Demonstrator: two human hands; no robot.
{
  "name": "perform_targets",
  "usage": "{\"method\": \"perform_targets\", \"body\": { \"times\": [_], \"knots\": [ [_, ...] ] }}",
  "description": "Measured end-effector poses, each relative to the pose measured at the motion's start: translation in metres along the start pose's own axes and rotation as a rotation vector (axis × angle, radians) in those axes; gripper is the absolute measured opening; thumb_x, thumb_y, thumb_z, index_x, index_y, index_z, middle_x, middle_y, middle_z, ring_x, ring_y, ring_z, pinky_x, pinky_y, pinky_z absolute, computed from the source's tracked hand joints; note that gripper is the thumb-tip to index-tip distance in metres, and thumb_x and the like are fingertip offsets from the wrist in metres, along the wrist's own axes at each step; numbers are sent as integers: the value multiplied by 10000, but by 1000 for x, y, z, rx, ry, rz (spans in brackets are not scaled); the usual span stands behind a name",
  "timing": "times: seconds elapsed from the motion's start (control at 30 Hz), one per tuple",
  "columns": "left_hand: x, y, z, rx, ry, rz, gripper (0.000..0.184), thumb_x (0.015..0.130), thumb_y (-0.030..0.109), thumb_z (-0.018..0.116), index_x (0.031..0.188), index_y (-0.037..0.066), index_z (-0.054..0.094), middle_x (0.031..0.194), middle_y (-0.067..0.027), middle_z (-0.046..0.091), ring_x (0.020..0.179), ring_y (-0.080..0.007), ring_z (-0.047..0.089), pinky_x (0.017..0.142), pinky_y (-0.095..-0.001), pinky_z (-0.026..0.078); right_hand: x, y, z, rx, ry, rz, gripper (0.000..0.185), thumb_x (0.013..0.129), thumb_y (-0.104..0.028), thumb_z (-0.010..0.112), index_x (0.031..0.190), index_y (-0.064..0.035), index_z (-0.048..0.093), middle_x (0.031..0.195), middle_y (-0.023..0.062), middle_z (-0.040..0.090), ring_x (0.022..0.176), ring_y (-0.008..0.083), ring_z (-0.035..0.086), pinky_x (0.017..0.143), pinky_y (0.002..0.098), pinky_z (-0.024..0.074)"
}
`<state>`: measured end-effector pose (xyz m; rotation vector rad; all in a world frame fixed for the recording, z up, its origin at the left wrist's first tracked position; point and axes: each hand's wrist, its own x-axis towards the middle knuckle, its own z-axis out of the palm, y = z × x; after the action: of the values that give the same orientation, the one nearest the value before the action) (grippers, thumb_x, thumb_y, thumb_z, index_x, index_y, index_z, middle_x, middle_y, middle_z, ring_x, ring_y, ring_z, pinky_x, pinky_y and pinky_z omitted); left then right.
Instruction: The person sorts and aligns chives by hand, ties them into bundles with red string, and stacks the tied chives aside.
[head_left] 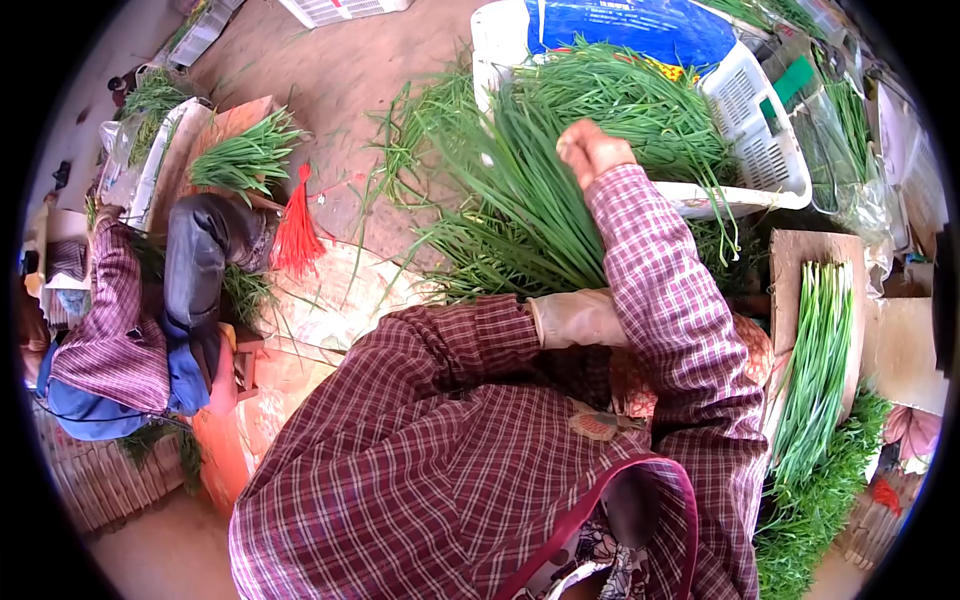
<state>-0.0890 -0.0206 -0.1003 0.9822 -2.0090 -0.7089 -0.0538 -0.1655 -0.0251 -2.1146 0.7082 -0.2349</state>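
My right hand (594, 152) is bare and reaches over the near side of a white plastic basket (760, 130). Its fingers are curled shut, and what they hold, if anything, is hidden. Just left of it a long bunch of green chives (530, 180) slants up and outward, its leaf tips slightly blurred. My left hand (578, 318) wears a pale glove and lies low, near the lower end of that bunch. The right sleeve covers its fingers, so their grip does not show. More chives (640, 100) fill the basket.
A blue sack (640, 25) lines the basket's back. Neat chives (815, 370) lie on a board at right, above loose greens (820, 510). A red tie bundle (300, 225) and a chive bunch (245, 150) are at left, near another seated person (115, 350). Loose leaves litter the floor.
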Motion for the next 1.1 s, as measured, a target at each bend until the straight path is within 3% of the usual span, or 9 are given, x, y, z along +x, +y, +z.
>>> {"method": "perform_targets", "body": {
  "times": [0.07, 0.1, 0.27, 0.33, 0.6, 0.73, 0.97, 1.07, 1.1],
  "knots": [
    [19, 8, -7, 71, -31, -86, 357, 849, 54, 476, 1200, 68, 539, 1303, -125, 492, 1100, -239, 506, 915, -342, 422, 26, -17, -11, 1337, 89, 404, 51, 858, -79, 610, 870, -80, 560, 695, 3, 574, 529, 106, 464, 452, 233, 394],
    [30, 13, -12, 108, -47, -130, 333, 854, 59, 477, 1180, 74, 547, 1296, -123, 496, 1048, -221, 526, 862, -328, 449, 19, -20, -25, 673, 143, 140, 50, 862, -96, 612, 879, -88, 565, 694, -5, 573, 522, 68, 459, 424, 206, 373],
    [85, 75, -102, 399, -265, -328, 166, 807, 67, 571, 952, 140, 607, 987, -57, 629, 628, -99, 537, 482, -227, 468, -10, -28, -116, 661, 393, -359, 142, 849, -190, 639, 944, -85, 625, 808, -18, 632, 600, 52, 520, 509, 196, 429],
    [87, 109, -163, -104, 235, -304, 151, 774, 124, 664, 921, 137, 630, 787, -21, 616, 651, -138, 571, 624, -276, 526, -40, -20, -149, 508, 492, -404, 209, 893, -255, 588, 995, -78, 632, 790, -41, 628, 607, 28, 495, 515, 174, 403],
    [118, 120, -328, -501, 754, 645, 296, 811, 94, 625, 1069, 30, 497, 685, 1, 492, 678, -135, 500, 743, -294, 442, -108, 98, -170, 584, 648, -248, 210, 917, -265, 567, 996, -83, 636, 700, -58, 552, 559, 19, 441, 496, 167, 348],
    [106, 46, -336, -481, 1164, 245, 187, 785, 127, 653, 921, 37, 562, 695, -36, 521, 711, -200, 565, 800, -399, 502, -121, 160, -151, -114, 722, -107, 240, 895, -295, 601, 884, -71, 688, 638, -44, 566, 535, 49, 454, 480, 193, 360],
    [118, 54, -328, -703, 1029, 366, 124, 824, 93, 608, 780, 84, 492, 662, -3, 466, 666, -155, 489, 779, -350, 465, -157, 123, -157, 715, 488, -88, 180, 848, -236, 653, 914, -69, 655, 762, 8, 605, 506, 59, 440, 481, 182, 407],
    [119, 59, -329, -802, 971, 409, 157, 832, 103, 599, 730, 99, 480, 656, -3, 472, 667, -147, 489, 780, -344, 466, -157, 143, -145, -689, 453, 101, 353, 768, -178, 721, 1103, -179, 607, 862, 38, 654, 806, 189, 644, 754, 307, 523],
    [120, 58, -329, -789, 1005, 427, 154, 842, 112, 586, 726, 105, 484, 653, -12, 488, 668, -144, 494, 784, -344, 468, -158, 144, -152, -507, 442, 179, 366, 753, -210, 738, 1096, -186, 611, 892, 43, 679, 901, 242, 655, 834, 342, 520]
  ]
}}
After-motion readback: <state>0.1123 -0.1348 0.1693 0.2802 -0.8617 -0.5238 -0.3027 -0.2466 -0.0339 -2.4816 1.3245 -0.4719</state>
